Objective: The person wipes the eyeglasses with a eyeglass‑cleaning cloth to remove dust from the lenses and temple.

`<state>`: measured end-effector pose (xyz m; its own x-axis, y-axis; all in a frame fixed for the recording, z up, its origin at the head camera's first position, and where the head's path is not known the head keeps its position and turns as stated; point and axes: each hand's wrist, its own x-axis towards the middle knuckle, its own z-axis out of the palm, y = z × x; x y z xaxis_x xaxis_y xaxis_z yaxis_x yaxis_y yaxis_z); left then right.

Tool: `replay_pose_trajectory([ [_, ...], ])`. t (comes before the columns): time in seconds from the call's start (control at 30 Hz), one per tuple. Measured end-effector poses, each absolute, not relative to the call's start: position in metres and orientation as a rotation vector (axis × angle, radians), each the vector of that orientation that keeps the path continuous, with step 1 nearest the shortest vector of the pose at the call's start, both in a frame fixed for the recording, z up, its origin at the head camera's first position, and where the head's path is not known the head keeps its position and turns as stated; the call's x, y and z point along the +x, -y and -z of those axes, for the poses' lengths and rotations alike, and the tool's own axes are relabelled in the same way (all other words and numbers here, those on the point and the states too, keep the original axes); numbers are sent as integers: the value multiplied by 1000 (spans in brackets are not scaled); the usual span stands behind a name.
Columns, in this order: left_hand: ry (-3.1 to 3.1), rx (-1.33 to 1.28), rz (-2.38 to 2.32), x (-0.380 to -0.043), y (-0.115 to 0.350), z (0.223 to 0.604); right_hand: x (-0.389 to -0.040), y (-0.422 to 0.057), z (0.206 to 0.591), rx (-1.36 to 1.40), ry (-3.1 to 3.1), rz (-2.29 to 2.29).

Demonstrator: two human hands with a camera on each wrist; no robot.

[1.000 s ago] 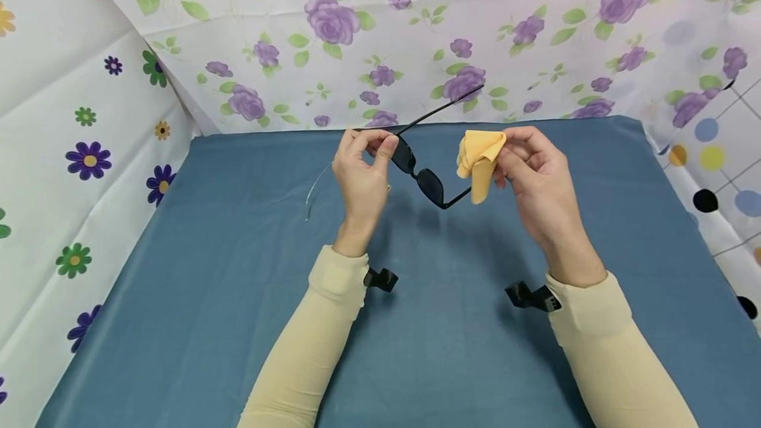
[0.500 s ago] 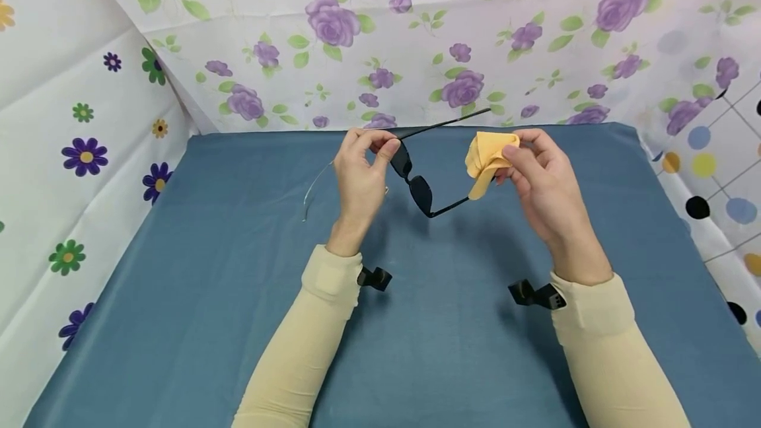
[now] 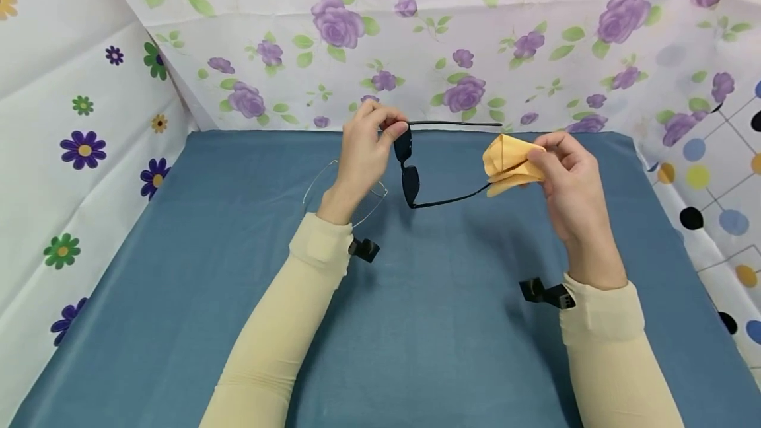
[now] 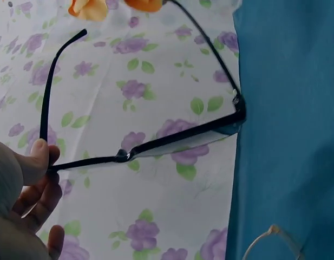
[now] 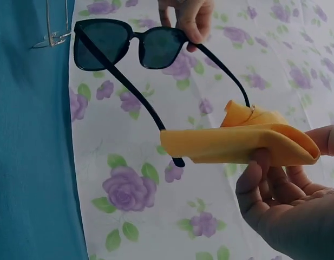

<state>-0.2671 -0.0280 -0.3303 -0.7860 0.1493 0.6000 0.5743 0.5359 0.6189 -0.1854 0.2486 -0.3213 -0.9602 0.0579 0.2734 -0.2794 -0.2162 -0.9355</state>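
My left hand [image 3: 362, 150] pinches a pair of black sunglasses [image 3: 410, 185] at one hinge corner, thumb against fingers. The dark lenses hang down from that hand, and both temples are unfolded toward the right. In my right hand [image 3: 575, 197] is a folded yellow cloth [image 3: 505, 154], gripped between thumb and fingers. The lower temple's far end meets the cloth. From the right wrist, the cloth [image 5: 221, 145] crosses in front of that temple [image 5: 137, 100], whose tip shows just below it. The other temple [image 4: 47, 100] has its tip free in the left wrist view.
Behind and below the left hand, thin wire-framed glasses [image 3: 372, 207] lie on the blue tablecloth [image 3: 440, 322], partly hidden by the wrist. A floral sheet [image 3: 250, 32] hangs along the back edge. Small black cameras [image 3: 365, 249] are strapped at both cuffs.
My right hand has drawn the cloth rightward toward the temple's end. My left hand has risen slightly, and the sunglasses have turned so their temples point right. More of the wire-framed glasses shows.
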Motion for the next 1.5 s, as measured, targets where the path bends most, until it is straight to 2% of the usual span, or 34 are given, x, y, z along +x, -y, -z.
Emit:
replay_pose_trajectory([
  [0.3, 2467, -674, 1042, -291, 32, 319, -189, -252, 325, 181, 1898, -2050],
  [0.63, 2645, -1010, 556, -320, 25, 306, -192, -257, 328, 67, 2240, -1525],
  [1.07, 2680, -1405, 237, -347, -10, 303, -186, -245, 322, 205, 2249, -1353],
  [1.5, 2756, -1497, 30, -359, -43, 318, -185, -227, 330, 455, 2316, -1235],
])
